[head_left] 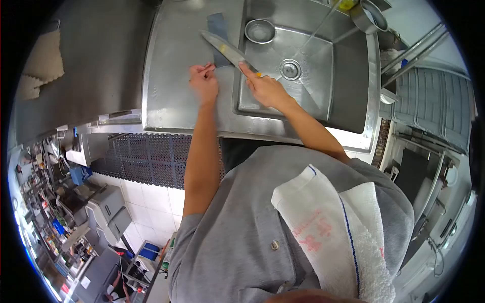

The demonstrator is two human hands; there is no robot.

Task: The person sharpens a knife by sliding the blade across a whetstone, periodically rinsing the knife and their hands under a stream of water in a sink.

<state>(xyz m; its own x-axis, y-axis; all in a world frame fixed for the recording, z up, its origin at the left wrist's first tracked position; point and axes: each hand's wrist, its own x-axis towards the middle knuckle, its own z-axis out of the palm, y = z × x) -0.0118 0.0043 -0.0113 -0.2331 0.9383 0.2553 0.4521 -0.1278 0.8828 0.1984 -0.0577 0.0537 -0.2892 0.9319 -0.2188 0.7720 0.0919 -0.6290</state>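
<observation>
My right hand (269, 92) grips a large kitchen knife (222, 48) by its handle, index finger stretched along the spine near the blade's heel. The blade points up and left and lies across a grey-blue sharpening stone (217, 26), hiding the stone's middle. Yellowish marks show on the blade. Beside the stone's lower end, my left hand (203, 85) is over the steel counter (172, 96) with its fingers curled in; nothing shows in them.
To the right is a steel sink (316, 96) with a drain (290, 69) and a round metal bowl (260, 31) at its left back corner. A metal pot (368, 17) stands at the back right. A tan cloth (46, 56) lies far left.
</observation>
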